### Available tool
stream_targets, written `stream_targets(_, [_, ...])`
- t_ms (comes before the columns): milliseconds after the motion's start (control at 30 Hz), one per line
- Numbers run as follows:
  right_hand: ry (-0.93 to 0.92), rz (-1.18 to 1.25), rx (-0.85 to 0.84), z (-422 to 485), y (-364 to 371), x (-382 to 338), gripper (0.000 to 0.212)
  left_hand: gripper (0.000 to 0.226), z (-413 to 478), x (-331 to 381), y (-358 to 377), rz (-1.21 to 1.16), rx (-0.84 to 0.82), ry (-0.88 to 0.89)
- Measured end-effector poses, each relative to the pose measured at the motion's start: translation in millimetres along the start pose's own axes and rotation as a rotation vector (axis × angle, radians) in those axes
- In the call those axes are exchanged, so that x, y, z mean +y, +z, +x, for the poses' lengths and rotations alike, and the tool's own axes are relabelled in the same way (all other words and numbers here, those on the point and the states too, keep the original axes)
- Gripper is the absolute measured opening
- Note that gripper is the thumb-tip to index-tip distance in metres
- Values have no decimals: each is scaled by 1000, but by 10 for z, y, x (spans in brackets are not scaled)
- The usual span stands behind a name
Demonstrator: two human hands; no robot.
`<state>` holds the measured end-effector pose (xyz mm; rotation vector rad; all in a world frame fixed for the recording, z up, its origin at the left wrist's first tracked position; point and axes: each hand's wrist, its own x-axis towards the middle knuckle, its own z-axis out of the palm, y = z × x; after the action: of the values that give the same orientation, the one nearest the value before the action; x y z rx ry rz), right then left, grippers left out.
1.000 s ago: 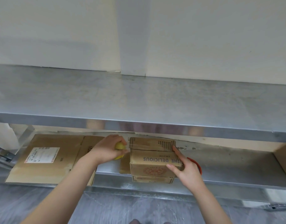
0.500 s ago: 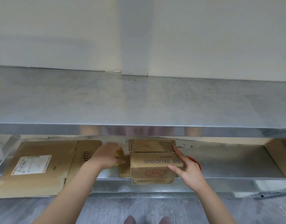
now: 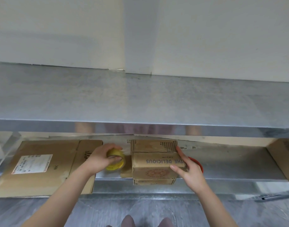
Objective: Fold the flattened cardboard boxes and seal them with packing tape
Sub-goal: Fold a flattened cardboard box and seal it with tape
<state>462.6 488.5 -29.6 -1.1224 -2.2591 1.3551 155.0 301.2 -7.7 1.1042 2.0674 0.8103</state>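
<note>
**Tape roll at the box, lower shelf**

The folded box (image 3: 155, 161), printed "THE DELICIOUS" upside down, sits at the front edge of the lower shelf (image 3: 230, 175), under the bench (image 3: 140, 99) top. The left hand (image 3: 102, 157) grasps a yellow tape roll (image 3: 116, 161) just beside the box's left side, fingers curled round it. The right hand (image 3: 188, 169) lies against the box's right side, fingers straight along the top edge, thumb on the front face. A red round thing (image 3: 198, 163) is partly hidden behind that hand. Flattened cardboard (image 3: 62, 154) with a white label (image 3: 32, 164) lies at the shelf's left end.
</note>
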Motion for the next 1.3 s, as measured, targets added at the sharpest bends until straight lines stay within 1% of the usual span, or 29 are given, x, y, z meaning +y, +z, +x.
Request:
stream_targets(67, [-2, -29, -1, -1, 9, -7, 90, 28, 17, 19, 0, 69, -35, -7])
stream_targets(133, [-14, -62, 5, -8, 9, -20, 85, 25, 40, 61, 24, 199, -77, -3])
stream_targets(200, [-22, -82, 1, -11, -2, -43, 85, 24, 54, 61, 53, 293, -84, -5])
stream_targets(233, [-21, -86, 2, -10, -8, -53, 85, 23, 49, 64, 62, 291, -83, -10])
stream_targets(367, [-35, -111, -2, -31, 0, -59, 84, 28, -37, 75, 109, 157, -68, -26])
stream_targets(500, [-136, -300, 12, -104, 50, 41, 84, 27, -56, 93, 218, 279, -32, -9])
stream_targets(600, [-208, -358, 47, -194, -66, 117, 74, 29, -29, 136, 289, 306, -17, -8])
stream_targets(667, [-228, -396, 146, -212, -182, 273, 63, 29, -27, 170, 315, 307, 1, -11])
stream_targets(700, [-214, -450, 205, -189, -235, 397, 60, 30, -30, 184, 321, 306, 13, -10])
stream_targets(767, [-107, -585, 260, -105, -308, 663, 56, 30, -46, 211, 329, 308, 42, -13])
stream_targets(833, [35, -700, 200, -16, -326, 851, 51, 31, -62, 227, 326, 305, 76, -35])
stream_targets(867, [75, -753, 166, 17, -312, 903, 52, 30, -69, 226, 326, 301, 92, -49])
stream_targets(933, [102, -806, 140, 85, -266, 938, 52, 28, -94, 236, 334, 295, 123, -66])
stream_targets(1067, [79, -857, 165, 146, -133, 953, 36, 28, -152, 274, 337, 290, 146, -81])
stream_targets(1100, [68, -870, 160, 155, -118, 953, 36, 28, -166, 288, 331, 293, 139, -84])
stream_targets(1233, [128, -888, 87, 183, -101, 947, 51, 24, -181, 349, 281, 273, 106, -82])
stream_targets(1267, [140, -928, 106, 168, -109, 904, 51, 23, -177, 366, 256, 264, 93, -78])
stream_targets(1300, [150, -993, 115, 134, -145, 838, 47, 22, -171, 377, 229, 259, 83, -73])
